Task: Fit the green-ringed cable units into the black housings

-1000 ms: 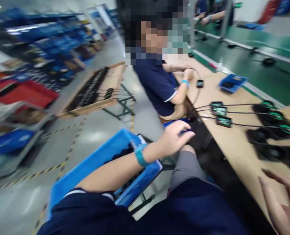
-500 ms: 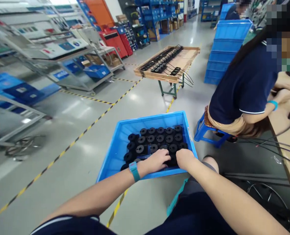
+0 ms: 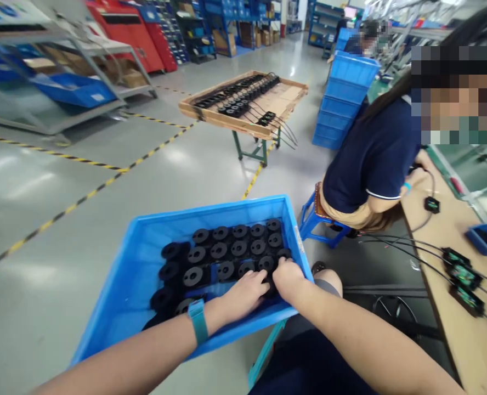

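Note:
A blue plastic crate [image 3: 134,241] sits in front of me, holding rows of black round parts, each a disc with a centre hole [image 3: 219,250]. My left hand [image 3: 245,294], with a teal band at the wrist, reaches into its near right side. The fingers of that hand curl down round one of the black parts, which they mostly cover. Close beside it, my right hand [image 3: 288,281] is closed at the crate's right wall. Its fingertips point down among the parts, and what they grip is hidden.
On the right, a co-worker [image 3: 362,148] sits on a blue stool [image 3: 329,236] at a workbench [image 3: 436,307] with cabled circuit modules [image 3: 465,277]. A wooden-tray cart [image 3: 222,118] with more black parts stands ahead. Stacked blue crates [image 3: 342,104] and a shelf cart [image 3: 54,126] stand farther off.
My view has turned to the right, so the surroundings and crate shift left in the picture and more workbench shows. Both hands stay in the crate, close together.

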Motion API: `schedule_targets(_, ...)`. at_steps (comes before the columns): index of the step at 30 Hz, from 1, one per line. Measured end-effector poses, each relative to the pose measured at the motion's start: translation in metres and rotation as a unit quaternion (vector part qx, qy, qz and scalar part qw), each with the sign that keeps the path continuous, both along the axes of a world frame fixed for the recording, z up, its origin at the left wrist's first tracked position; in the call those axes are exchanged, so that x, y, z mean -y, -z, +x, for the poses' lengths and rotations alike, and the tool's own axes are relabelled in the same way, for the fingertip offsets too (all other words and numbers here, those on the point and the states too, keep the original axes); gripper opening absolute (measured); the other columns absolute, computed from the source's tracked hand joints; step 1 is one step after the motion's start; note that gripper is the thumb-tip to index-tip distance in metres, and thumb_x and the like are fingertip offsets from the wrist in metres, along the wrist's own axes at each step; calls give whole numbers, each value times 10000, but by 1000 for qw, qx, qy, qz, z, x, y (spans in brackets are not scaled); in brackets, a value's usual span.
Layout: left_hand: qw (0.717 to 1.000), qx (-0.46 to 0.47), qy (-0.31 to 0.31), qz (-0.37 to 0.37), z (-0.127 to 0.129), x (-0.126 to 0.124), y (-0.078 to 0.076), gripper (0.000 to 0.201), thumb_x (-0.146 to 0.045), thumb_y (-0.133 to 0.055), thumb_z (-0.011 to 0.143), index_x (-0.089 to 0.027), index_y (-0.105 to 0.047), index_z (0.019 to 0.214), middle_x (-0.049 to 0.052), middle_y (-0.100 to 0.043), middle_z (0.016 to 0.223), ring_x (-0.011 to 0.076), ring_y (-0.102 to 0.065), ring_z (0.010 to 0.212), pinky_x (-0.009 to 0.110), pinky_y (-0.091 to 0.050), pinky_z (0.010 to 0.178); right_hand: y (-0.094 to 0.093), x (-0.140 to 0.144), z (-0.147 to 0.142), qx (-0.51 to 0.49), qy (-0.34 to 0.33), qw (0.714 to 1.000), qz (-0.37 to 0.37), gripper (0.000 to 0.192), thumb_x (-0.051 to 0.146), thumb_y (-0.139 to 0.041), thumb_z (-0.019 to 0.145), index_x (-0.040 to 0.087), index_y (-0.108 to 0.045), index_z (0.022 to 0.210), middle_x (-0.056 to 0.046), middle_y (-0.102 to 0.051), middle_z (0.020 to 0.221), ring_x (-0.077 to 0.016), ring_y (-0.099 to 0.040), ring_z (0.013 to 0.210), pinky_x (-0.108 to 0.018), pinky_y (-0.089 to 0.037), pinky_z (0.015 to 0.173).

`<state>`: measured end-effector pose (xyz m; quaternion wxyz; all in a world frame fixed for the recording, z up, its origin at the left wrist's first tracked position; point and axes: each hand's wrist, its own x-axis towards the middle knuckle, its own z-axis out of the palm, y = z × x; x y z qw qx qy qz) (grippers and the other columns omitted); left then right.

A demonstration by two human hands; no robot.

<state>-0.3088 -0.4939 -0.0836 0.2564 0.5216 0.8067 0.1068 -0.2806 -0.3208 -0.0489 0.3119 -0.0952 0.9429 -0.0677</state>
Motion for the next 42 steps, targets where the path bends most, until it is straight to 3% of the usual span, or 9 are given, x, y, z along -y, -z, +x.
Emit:
schedule_targets(7, 999, 40, -35, -12, 17, -25, 1, 190, -107, -651, 781, -202, -589, 932, 75, -566, 1161, 240, -582, 1030, 384, -488, 939, 4, -25, 11, -19, 21, 998, 61, 326, 73, -501, 878, 50, -736, 1103, -271, -537, 1301, -334, -522, 1182, -403, -555, 901)
schedule_targets(11, 993, 70, -78, 50, 20, -30, -5, 143, -272, -696, 835, -195, -576, 837, 59, -593, 1037, 198, -595, 893, 327, -495, 832, 8, -29, 18, -15, 24, 997, 65, 324, 68, -499, 876, 39, -734, 1098, -268, -543, 1284, -328, -543, 1149, -399, -557, 900)
schedule_targets(16, 962, 59, -236, 126, 7, -28, -9, 384, -374, -573, 922, -195, -424, 617, -3, -502, 673, 142, -495, 637, 280, -393, 626, 3, -29, 21, -16, 30, 998, 47, 305, 62, -543, 856, 50, -734, 1094, -261, -555, 1278, -332, -552, 1158, -397, -548, 918)
schedule_targets(20, 926, 85, -350, 117, -5, -27, -9, 126, -250, -589, 879, -201, -507, 797, -31, -540, 660, 142, -520, 608, 265, -384, 598, -4, -32, 20, -24, 36, 999, 24, 253, 79, -565, 874, 68, -739, 1056, -239, -586, 1225, -305, -595, 1113, -358, -546, 894)
schedule_targets(23, 960, 46, -257, 100, -8, -30, -12, 129, -143, -510, 900, -208, -552, 1003, 28, -629, 854, 196, -597, 818, 314, -460, 743, -10, -34, 18, -44, 40, 998, 5, 235, 259, -627, 914, 88, -729, 1039, -204, -630, 1122, -290, -619, 1068, -345, -532, 904)
schedule_targets(27, 993, -39, -106, 22, -13, -40, -13, 106, -153, -553, 890, -192, -616, 966, 108, -603, 983, 284, -555, 988, 411, -477, 865, -14, -33, 13, -71, 55, 996, 6, 327, 287, -439, 1013, 86, -693, 1059, -200, -658, 1028, -269, -647, 1019, -335, -528, 883)
schedule_targets(31, 994, -30, -102, -13, -25, -45, -5, 117, -179, -608, 866, -183, -648, 975, 125, -580, 991, 307, -539, 997, 443, -490, 870, -8, -26, -3, -67, 77, 994, 36, 293, 92, -445, 947, 67, -649, 1156, -221, -663, 1074, -258, -666, 1000, -311, -537, 814)
schedule_targets(36, 994, -39, -103, 4, -30, -42, 3, 208, -189, -625, 861, -201, -641, 1068, 114, -518, 1073, 292, -529, 1026, 431, -496, 880, 6, -13, -23, -47, 97, 990, 86, 268, 65, -468, 919, 43, -711, 1031, -261, -669, 1068, -316, -651, 1036, -409, -539, 844)
schedule_targets(42, 995, -47, -81, -16, -27, -40, 5, 177, -195, -615, 877, -209, -591, 1051, 85, -485, 1122, 231, -559, 968, 371, -510, 845, 19, -7, -18, -69, 148, 979, 122, 367, 33, -364, 937, -19, -681, 1115, -325, -607, 1136, -335, -610, 1062, -403, -546, 770)
